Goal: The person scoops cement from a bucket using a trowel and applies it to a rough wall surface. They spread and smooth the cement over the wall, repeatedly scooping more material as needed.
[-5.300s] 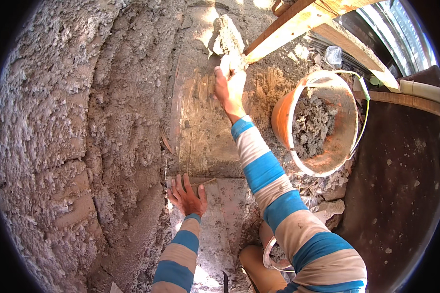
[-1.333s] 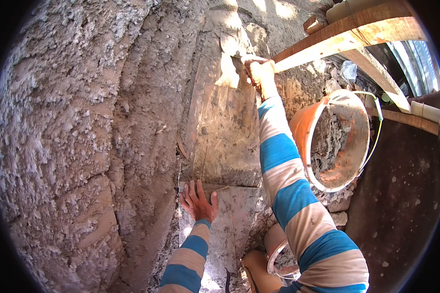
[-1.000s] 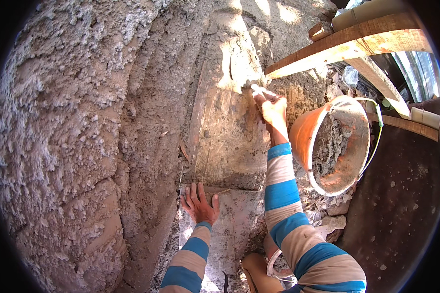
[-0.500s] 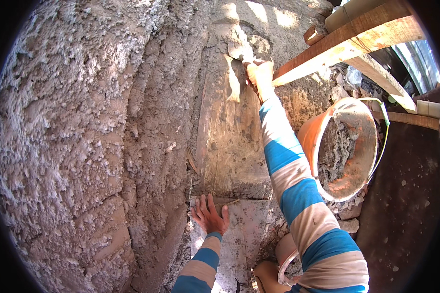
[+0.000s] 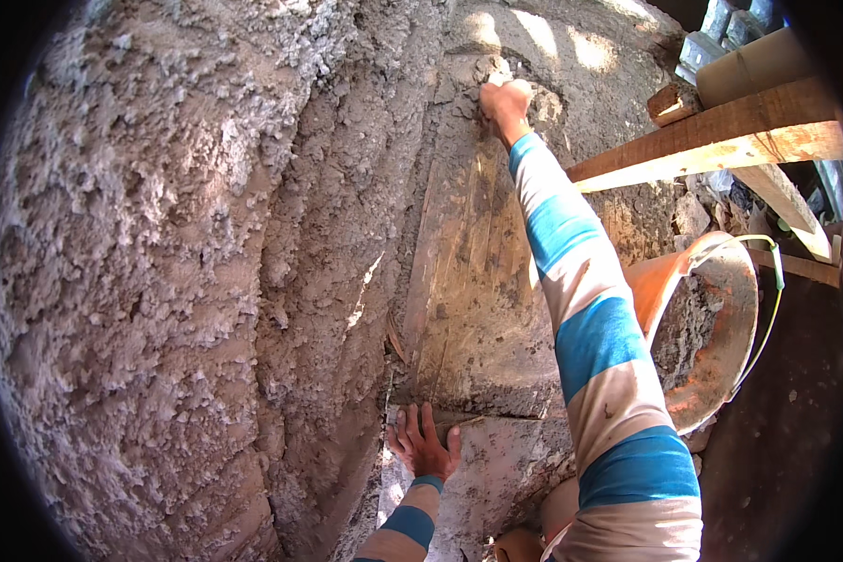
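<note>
Stretched far forward, my right hand (image 5: 509, 105) is closed around the handle of a trowel. Only a little of the trowel (image 5: 499, 74) shows beyond the fist, against wet grey mortar (image 5: 468, 67) at the far end of a wooden board (image 5: 482, 309). My left hand (image 5: 427, 450) lies with fingers spread near the board's near edge, on a pale, mortar-stained slab (image 5: 496, 459). To the left of the board rises a rough mortar-covered wall (image 5: 169, 281).
Right of my right arm stands an orange bucket (image 5: 745, 290) of mortar with a raised handle. A timber beam (image 5: 712, 140) juts in at the upper right. Below is a second, smaller bucket (image 5: 559, 506), partly hidden by my sleeve.
My right hand has pushed the trowel farther forward, so less of its blade shows. The view has shifted, moving the scene right and down. My left hand stays by the board's near edge.
</note>
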`<state>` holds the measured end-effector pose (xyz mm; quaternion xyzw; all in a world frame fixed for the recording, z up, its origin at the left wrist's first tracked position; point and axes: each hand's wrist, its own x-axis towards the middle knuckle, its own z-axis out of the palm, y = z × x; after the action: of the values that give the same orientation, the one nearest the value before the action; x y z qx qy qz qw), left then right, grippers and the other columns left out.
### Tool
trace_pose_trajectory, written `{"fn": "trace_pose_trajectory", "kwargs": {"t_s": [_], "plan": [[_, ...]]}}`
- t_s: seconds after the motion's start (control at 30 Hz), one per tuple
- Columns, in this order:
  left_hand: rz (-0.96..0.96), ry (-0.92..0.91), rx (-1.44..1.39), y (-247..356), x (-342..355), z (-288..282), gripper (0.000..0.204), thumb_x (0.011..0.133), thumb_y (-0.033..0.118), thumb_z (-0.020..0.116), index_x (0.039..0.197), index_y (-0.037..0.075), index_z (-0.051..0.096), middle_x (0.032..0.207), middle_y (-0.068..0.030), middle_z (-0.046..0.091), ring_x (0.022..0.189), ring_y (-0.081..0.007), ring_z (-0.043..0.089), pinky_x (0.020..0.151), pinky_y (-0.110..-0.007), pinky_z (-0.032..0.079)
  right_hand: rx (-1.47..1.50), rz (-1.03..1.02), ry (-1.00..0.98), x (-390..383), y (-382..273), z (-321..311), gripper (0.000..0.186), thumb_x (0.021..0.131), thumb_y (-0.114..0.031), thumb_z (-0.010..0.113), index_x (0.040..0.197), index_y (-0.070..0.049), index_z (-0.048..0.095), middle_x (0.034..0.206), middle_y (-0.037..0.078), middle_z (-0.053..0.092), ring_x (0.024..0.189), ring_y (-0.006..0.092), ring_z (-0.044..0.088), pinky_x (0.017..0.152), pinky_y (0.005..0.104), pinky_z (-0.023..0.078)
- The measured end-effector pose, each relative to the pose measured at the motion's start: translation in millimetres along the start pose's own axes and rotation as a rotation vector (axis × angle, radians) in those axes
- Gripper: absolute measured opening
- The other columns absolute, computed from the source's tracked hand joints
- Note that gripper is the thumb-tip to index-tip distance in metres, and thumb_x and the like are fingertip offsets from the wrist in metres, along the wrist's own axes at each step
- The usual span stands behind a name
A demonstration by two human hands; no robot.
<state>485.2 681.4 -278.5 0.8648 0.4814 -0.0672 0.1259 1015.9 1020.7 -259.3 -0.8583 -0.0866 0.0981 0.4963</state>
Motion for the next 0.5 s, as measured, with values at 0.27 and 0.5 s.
{"fn": "trace_pose_trajectory", "kwargs": {"t_s": [0.27,0.5], "plan": [[0.021,0.045,-0.017,5,7,-4,0.065,0.099,0.055,0.053,0.142,0.006,0.058,0.15,-0.0163,0.045,0.145,-0.0374,0.027,0.118,-0.063,0.016,0.339,0.141,-0.173,37,-2,11,0.027,0.093,-0.018,0.066,0.072,-0.005,0.057,0.061,0.005,0.056,0.046,0.0173,0.056,0.039,0.0323,0.041],[0.036,0.099,-0.019,3,8,-6,0.065,0.098,0.054,0.055,0.143,0.007,0.057,0.149,-0.0165,0.045,0.144,-0.0379,0.03,0.119,-0.062,0.016,0.632,0.262,-0.366,55,-72,-27,0.014,0.095,-0.006,0.051,0.085,0.003,0.056,0.064,0.006,0.051,0.046,0.0125,0.05,0.034,0.024,0.034]]}}
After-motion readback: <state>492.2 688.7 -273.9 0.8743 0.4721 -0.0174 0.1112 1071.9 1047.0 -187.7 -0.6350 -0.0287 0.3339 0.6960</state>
